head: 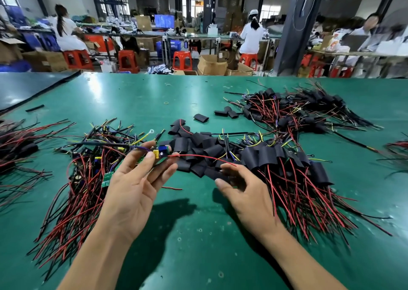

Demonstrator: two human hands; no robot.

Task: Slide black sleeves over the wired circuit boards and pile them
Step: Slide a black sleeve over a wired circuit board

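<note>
Head camera view, looking down at my two bare hands over a green tabletop [187, 234] strewn with wiring.

My left hand [132, 183] is turned palm up, and its thumb and fingertips pinch one wired circuit board [160, 154], a small board with a blue part and a yellow part on it. It is held just above the tabletop, between the heaps. A thin red wire [198, 156] runs from this board to the right, and its far end reaches the fingertips of my right hand [242, 192].

My right hand is curled, thumb toward the fingers, at the near edge of a heap of loose black sleeves [198, 144]. It is blurred, so I cannot tell whether it grips a sleeve or the wire.

Left of my left hand lies a tangled pile of bare boards [92, 161] with red, black and yellow wires fanning toward me. Right of my right hand lies a pile of sleeved boards [276, 157], black sleeves at the top and red and black wires spreading down. A second sleeved pile [298, 111] lies farther back on the right. At the far left edge is another wire bundle [15, 148].

Beyond the tabletop, people in white sit on red stools [128, 61] at long benches, among cardboard boxes [212, 65].
</note>
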